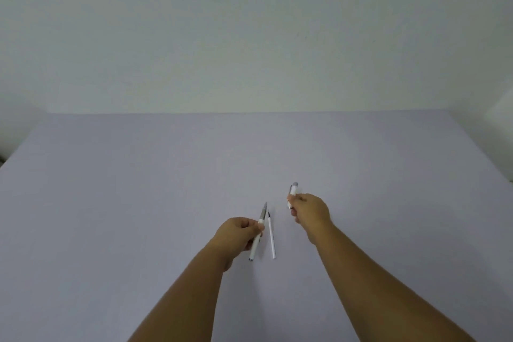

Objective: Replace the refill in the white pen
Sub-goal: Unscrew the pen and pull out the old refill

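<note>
My left hand (pixel 237 237) grips the white pen body (pixel 258 230), which has a grey front section, its tip pointing away from me and its rear end just above the table. My right hand (pixel 309 209) holds the white pen cap (pixel 293 191) with its grey end, raised to the right of the pen body. Between my hands a thin white refill (pixel 271 236) with a dark tip lies loose on the table, roughly parallel to the pen body and just to its right.
The work surface is a wide pale lilac table (pixel 138 203) whose far edge meets a plain white wall (pixel 249 36). The table's left and right edges slant in at the frame sides.
</note>
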Demonstrator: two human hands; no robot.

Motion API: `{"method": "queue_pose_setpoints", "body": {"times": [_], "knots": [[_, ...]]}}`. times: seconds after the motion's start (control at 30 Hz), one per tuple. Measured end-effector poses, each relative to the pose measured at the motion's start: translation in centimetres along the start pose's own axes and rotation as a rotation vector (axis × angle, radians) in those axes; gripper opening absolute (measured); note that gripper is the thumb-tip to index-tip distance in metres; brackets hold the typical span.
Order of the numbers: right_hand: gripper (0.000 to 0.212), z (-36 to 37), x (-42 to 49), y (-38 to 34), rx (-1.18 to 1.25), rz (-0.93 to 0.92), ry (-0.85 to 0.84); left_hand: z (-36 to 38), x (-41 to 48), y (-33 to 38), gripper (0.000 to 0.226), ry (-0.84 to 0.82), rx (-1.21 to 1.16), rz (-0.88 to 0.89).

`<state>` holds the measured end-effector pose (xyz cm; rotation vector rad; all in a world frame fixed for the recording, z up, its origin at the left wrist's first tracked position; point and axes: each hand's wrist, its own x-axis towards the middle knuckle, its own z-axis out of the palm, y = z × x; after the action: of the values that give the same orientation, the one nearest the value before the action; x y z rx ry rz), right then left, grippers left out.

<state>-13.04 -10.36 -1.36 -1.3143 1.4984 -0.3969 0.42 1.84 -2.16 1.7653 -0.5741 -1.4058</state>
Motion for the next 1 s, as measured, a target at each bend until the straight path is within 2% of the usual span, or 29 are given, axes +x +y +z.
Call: {"method": "queue_pose_setpoints", "body": {"times": [0.1,0.3,0.47,0.83,0.9,1.0], "knots": [[0.024,0.3,-0.3,1.7,-0.359,-0.119,-0.058,-0.5,0.1,-0.3,0.019,0.061,-0.04,0.005],[0.024,2.0,-1.2,3.1,-0.534,-0.206,-0.005,-0.4,0.2,-0.5,0.019,0.08,-0.054,0.02],[0.024,2.1,-1.4,3.5,-0.589,-0.225,0.034,-0.4,0.0,-0.7,0.018,0.114,-0.066,0.016],[0.026,2.1,-1.7,4.0,-0.485,-0.226,0.097,-0.4,-0.7,-0.4,0.017,0.12,-0.01,0.055],[0.03,2.1,-2.1,3.2,-0.332,-0.263,0.107,-0.2,-0.9,-0.2,0.018,0.127,0.06,0.075],[0.037,2.4,-3.2,1.2,-0.02,-0.179,-0.062,0.5,-1.3,0.3,0.018,0.119,0.163,0.099]]}}
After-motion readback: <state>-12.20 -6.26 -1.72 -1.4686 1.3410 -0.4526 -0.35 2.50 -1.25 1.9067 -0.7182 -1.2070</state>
